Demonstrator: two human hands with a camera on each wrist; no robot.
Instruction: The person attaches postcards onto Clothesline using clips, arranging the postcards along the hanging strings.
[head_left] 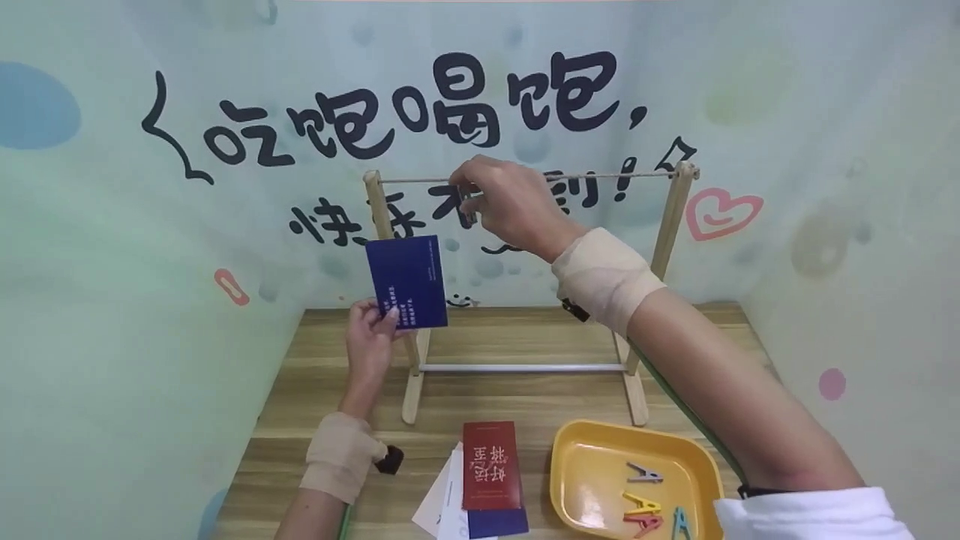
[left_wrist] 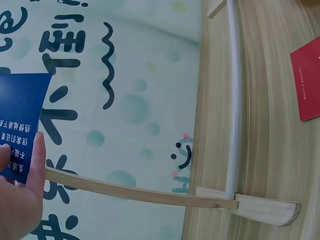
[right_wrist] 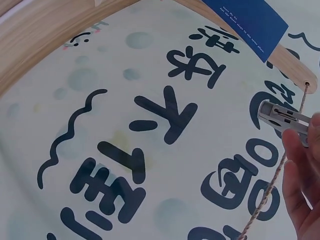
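My left hand [head_left: 369, 349] pinches a dark blue card [head_left: 406, 277] by its lower edge, with thumb and fingers on it. The card stands upright beside the left post of a wooden rack, below the rope [head_left: 416, 180]. My right hand [head_left: 510, 199] is up at that rope, left of its middle. Between its thumb and fingers is a grey clothespin [right_wrist: 282, 116], plain in the right wrist view but mostly hidden by the hand in the head view. The clothespin overlaps the rope [right_wrist: 270, 187]; whether it clips it I cannot tell. Card and clothespin are apart.
The rack's right post [head_left: 671, 225] stands behind my right forearm, and a white bar [head_left: 525, 368] joins its feet. In front lie a red card [head_left: 491, 465] and other cards. A yellow tray [head_left: 559, 480] at the right holds several colored clothespins [head_left: 643, 502].
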